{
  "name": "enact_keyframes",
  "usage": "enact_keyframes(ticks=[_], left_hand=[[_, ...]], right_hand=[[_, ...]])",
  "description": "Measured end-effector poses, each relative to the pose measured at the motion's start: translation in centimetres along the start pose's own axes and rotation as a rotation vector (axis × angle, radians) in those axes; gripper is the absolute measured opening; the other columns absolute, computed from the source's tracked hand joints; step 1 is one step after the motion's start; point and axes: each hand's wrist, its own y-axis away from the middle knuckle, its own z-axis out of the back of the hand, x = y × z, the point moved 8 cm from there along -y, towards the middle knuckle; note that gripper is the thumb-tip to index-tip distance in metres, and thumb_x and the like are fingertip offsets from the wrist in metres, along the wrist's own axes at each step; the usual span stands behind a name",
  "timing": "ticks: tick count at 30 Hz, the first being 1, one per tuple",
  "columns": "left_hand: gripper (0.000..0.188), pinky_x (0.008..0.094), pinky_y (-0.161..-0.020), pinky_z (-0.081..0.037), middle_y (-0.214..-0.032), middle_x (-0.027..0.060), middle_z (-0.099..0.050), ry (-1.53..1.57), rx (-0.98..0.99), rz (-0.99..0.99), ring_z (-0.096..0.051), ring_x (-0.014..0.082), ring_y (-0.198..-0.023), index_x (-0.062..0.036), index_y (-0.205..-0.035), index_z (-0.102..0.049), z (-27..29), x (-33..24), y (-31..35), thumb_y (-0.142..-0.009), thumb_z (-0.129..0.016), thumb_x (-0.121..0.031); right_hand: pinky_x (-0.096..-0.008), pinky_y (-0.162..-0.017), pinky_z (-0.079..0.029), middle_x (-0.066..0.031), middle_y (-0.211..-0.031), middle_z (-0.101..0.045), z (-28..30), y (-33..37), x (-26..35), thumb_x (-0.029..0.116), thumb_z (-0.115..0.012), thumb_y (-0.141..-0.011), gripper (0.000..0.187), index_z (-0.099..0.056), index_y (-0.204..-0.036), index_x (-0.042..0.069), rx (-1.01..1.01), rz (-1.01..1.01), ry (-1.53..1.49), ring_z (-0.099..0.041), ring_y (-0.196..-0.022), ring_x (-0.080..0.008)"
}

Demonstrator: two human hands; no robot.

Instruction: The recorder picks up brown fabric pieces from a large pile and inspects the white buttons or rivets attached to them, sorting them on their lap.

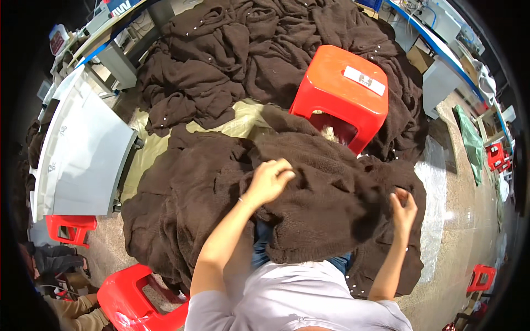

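Observation:
A dark brown, fuzzy fleece cloth [326, 226] lies bunched over my lap and spreads out to both sides. Just above its middle is my left hand [270, 181], fingers curled together with the thumb close to them; whatever they pinch cannot be made out. Farther right, my right hand [404, 208] is closed in a pinch over the cloth's right part. Its fingertips meet, and anything between them is too small to name. Part of the fabric between the two hands looks smeared by motion.
A large brown heap [221, 60] of the same cloth, dotted with small white specks, covers the far floor. On it stands a red plastic stool [337, 83]. Another red stool [124, 298] is near left. A white panel [88, 154] stands left; a workbench [441, 49] is far right.

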Motion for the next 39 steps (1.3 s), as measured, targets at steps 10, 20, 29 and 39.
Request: enact_keyframes(ticks=[10, 20, 29, 39], left_hand=[[0.021, 0.0535, -0.106, -0.035, -0.090, 0.0064, -0.069, 0.065, 0.474, -0.325, -0.064, 0.0284, -0.094, -0.0114, -0.102, -0.069, -8.1, -11.3, 6.4, -0.083, -0.072, -0.020], [0.078, 0.0364, -0.102, -0.042, -0.149, 0.0152, -0.041, -0.081, 0.257, 0.424, -0.047, 0.0321, -0.129, -0.0241, -0.144, -0.043, 0.8, 13.0, -1.5, -0.075, -0.054, 0.011], [0.042, 0.0265, -0.050, -0.053, -0.093, 0.0095, -0.070, 0.331, -0.277, 0.281, -0.059, 0.0112, -0.050, 0.0001, -0.104, -0.068, 8.6, 12.3, -8.9, -0.074, -0.042, 0.014], [0.041, 0.0316, -0.086, -0.053, -0.096, 0.0118, -0.070, -0.233, -0.620, -0.537, -0.068, 0.0237, -0.096, -0.0011, -0.095, -0.069, 15.8, -17.1, -0.2, -0.067, -0.046, 0.019]], right_hand=[[-0.0346, -0.096, -0.047, -0.0152, -0.121, -0.065, -19.3, 9.4, 7.9, 0.024, -0.081, -0.078, 0.064, -0.056, -0.132, 0.003, 0.926, 0.005, -0.249, -0.060, -0.112, -0.0227], [-0.0247, -0.067, -0.047, 0.0004, -0.083, -0.063, -9.1, 8.0, 8.7, 0.001, -0.067, -0.086, 0.009, -0.065, -0.095, -0.001, 0.544, -0.095, -0.218, -0.057, -0.077, -0.0079], [-0.0290, -0.090, -0.045, -0.0051, -0.104, -0.063, 7.2, -6.9, 6.1, -0.005, -0.056, -0.087, 0.022, -0.064, -0.108, -0.002, -0.303, 0.222, -0.228, -0.059, -0.098, -0.0142], [-0.0325, -0.092, -0.051, -0.0097, -0.112, -0.066, 10.4, -10.9, 3.2, -0.005, -0.052, -0.092, 0.028, -0.061, -0.119, -0.003, -0.316, 0.236, -0.625, -0.064, -0.102, -0.0189]])
